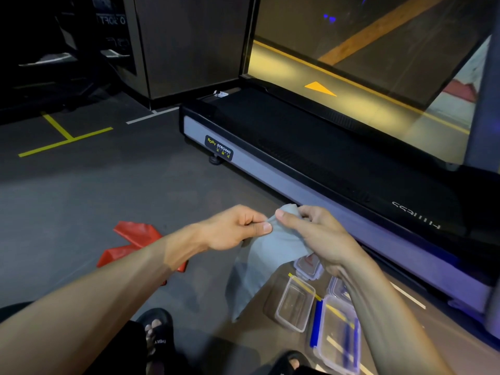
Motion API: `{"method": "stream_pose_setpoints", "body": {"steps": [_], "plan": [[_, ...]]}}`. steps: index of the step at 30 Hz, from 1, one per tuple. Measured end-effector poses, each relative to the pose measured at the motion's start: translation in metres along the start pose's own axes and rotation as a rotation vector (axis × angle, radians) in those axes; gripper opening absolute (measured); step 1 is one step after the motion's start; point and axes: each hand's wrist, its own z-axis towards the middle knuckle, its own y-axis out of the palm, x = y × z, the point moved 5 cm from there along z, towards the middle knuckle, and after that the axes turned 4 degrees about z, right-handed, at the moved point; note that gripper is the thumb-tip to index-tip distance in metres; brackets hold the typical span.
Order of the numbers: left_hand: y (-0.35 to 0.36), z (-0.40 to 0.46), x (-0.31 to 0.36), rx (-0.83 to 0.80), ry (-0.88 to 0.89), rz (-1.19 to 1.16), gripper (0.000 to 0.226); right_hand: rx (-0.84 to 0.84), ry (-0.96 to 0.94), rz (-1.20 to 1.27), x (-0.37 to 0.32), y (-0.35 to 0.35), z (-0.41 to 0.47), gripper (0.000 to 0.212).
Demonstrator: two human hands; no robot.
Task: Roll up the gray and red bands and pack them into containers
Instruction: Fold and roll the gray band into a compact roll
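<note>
The gray band point(266, 255) hangs in front of me, its lower end drooping toward the floor. My left hand point(235, 228) pinches its top edge between thumb and fingers. My right hand point(311, 231) grips the bunched top end close beside it. The red band point(135, 236) lies crumpled on the floor to the left, partly hidden behind my left forearm. A clear open container point(295, 304) sits on the floor below the gray band, and another small one point(308, 266) is half hidden behind my right hand.
A treadmill point(324, 163) with a gray side rail runs along the right. A clear lid with blue clips point(335, 334) lies beside the containers. My sandalled feet point(158, 328) are at the bottom. Yellow tape lines point(65, 136) mark the dark floor at the left.
</note>
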Motion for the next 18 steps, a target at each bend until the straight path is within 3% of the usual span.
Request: {"method": "stream_pose_setpoints", "body": {"steps": [6,13,18], "plan": [[-0.0002,0.0018,0.0024,0.036,0.023,-0.074,0.02,-0.095,-0.005,-0.05,0.0044,0.0004,0.0,0.054],[-0.005,0.0047,0.0043,0.1,0.064,-0.019,0.035,-0.071,-0.035,0.118,0.0052,-0.0003,0.0028,0.041],[-0.0042,0.0065,0.0076,0.091,0.136,-0.024,0.042,-0.071,-0.046,0.036,0.0065,0.0051,0.0023,0.063]]}}
